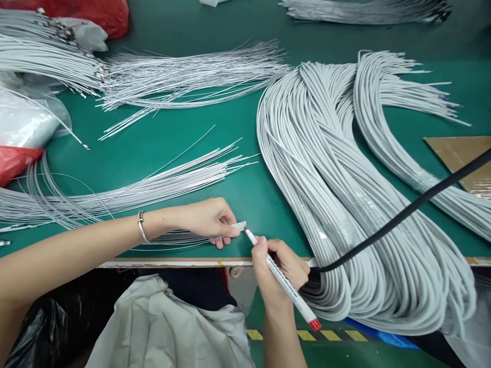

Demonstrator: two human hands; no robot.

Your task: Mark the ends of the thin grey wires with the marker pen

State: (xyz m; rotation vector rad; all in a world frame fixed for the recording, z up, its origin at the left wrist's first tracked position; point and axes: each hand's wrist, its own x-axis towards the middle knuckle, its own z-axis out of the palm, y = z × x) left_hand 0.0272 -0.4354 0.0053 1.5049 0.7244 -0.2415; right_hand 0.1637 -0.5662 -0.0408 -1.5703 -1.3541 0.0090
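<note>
My left hand (pixel 215 220), a metal bangle on its wrist, pinches the ends of a small bunch of thin grey-white wires (pixel 187 237). Their flat, pale tips (pixel 240 225) stick out past my thumb and fingers. In my right hand (pixel 282 263) is a white marker pen (pixel 289 290) with a red end, slanted up to the left. Its nib is at the tips of the wires; whether it touches them I cannot tell. More thin wires (pixel 184 176) lie on the green table just beyond my left forearm.
Thick grey cables (pixel 322 153) in large bundles cover the right side and hang over the front edge. A black cord (pixel 406 214) crosses them. More wires (pixel 192 76) lie at the back. Plastic bags (pixel 26 120) stand left, and cardboard (pixel 464 158) lies right.
</note>
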